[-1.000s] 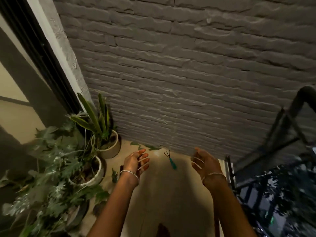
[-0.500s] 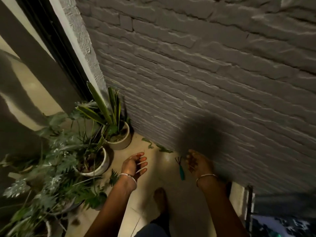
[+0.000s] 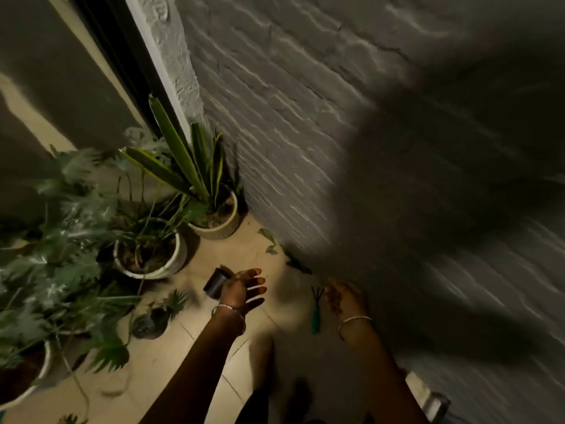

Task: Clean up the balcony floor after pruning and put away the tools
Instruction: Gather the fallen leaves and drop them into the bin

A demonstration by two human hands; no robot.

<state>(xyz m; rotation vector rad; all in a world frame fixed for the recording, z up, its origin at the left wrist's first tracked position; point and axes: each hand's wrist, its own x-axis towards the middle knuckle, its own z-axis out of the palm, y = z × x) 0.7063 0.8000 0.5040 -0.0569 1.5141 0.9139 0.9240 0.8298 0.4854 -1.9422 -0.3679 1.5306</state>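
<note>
Brick wall [image 3: 305, 117], potted plants [image 3: 146, 249] off left, floor tiles [image 3: 171, 362].
Left hand [image 3: 243, 290] spread wide, empty; right hand [image 3: 345, 298] loosely curled on nothing, just beside the tines of the hand rake [image 3: 315, 307] lying on the tiles. Probably light, stiff, pointy, so best grabbed by the green handle. Way closer than a second back.

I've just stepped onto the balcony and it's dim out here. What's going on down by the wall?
A person reaches down toward the tiled floor with both hands. The right hand is beside the tines of a green-handled hand rake lying on the floor and does not seem to grip it. The left hand is open, fingers spread, next to a small dark cylinder. Cut leaves lie at the foot of the brick wall.
</note>
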